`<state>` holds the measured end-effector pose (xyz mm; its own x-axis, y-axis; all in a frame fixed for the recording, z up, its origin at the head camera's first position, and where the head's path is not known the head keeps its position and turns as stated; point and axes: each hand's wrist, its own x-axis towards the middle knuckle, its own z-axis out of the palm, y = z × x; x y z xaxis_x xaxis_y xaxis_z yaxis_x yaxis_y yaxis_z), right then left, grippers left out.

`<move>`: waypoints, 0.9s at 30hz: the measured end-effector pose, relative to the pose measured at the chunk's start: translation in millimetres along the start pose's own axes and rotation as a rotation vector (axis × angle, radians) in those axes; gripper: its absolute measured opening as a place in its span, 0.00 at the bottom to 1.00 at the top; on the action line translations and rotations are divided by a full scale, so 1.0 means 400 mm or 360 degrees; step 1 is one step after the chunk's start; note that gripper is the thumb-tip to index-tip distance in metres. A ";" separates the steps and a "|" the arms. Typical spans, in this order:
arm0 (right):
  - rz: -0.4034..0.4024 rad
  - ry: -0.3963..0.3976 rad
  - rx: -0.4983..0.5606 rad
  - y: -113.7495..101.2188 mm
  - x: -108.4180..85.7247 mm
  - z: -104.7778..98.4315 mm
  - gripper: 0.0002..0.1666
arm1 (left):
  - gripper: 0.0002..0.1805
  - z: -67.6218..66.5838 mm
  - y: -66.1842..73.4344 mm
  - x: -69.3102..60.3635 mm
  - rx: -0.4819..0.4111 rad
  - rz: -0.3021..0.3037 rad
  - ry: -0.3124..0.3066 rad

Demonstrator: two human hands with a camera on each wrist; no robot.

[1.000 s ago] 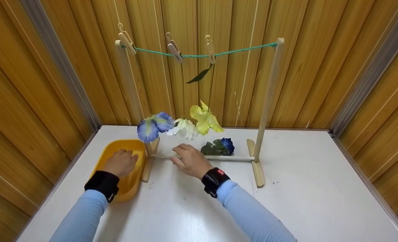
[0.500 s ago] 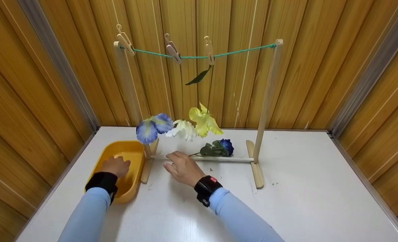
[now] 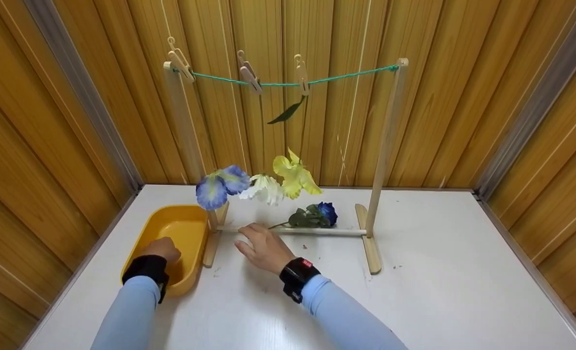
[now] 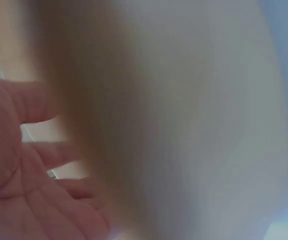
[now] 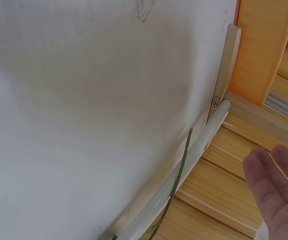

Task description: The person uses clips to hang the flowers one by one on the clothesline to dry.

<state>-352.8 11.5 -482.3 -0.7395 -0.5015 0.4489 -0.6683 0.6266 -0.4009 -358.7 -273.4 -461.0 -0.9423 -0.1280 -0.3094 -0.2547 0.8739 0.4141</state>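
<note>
My left hand [image 3: 161, 249] reaches down into the yellow basin [image 3: 137, 243]. In the left wrist view its palm is bare and its fingers [image 4: 34, 102] stand apart, but a blurred wall hides their tips. Over the rack's base bar [image 3: 317, 232] my right hand [image 3: 264, 248] hovers palm down with relaxed fingers [image 5: 263, 185], holding nothing. Just beyond it a blue rose [image 3: 327, 214] lies on the table, its thin stem [image 5: 176, 185] crossing the bar. From the green line hang a violet-blue flower [image 3: 217, 187], a white flower [image 3: 264, 189] and a yellow flower [image 3: 295, 175].
Three wooden clothespins, the left one [image 3: 181, 63], the middle one [image 3: 251, 80] and the right one [image 3: 302, 78], sit on the green line [image 3: 351, 74]. Wooden posts hold it, the right post [image 3: 386, 150] standing on a foot. Wood-patterned walls enclose the white table [image 3: 438, 272].
My left hand has sunk deeper into the basin and toward me. The right hand has shifted left and nearer, uncovering the rose's stem. The flowers hang as before.
</note>
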 end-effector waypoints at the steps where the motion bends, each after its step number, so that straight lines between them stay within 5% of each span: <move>1: 0.0003 -0.0005 0.0003 0.001 -0.001 0.000 0.21 | 0.10 0.003 0.000 -0.006 -0.0009 0.0004 -0.0010; 10: -0.0010 0.0007 0.0020 0.010 -0.009 -0.004 0.20 | 0.09 0.021 0.016 -0.046 0.0054 0.0032 0.0002; 16: -0.0014 0.0008 0.0009 0.018 -0.014 -0.009 0.20 | 0.06 0.033 0.009 -0.032 0.0272 0.0194 0.0090; 21: 0.0003 0.0014 0.0017 0.024 -0.018 -0.015 0.20 | 0.06 0.037 0.006 -0.048 0.0205 0.0156 0.0058; 27: 0.0032 0.0000 0.0057 0.028 -0.027 -0.023 0.20 | 0.09 0.050 -0.008 -0.064 0.0422 0.0288 0.0210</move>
<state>-351.5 29.2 -484.3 -0.7528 -0.4891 0.4404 -0.6558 0.6147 -0.4383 -329.6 -263.4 -471.7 -0.9914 -0.0045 -0.1306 -0.0321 0.9772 0.2101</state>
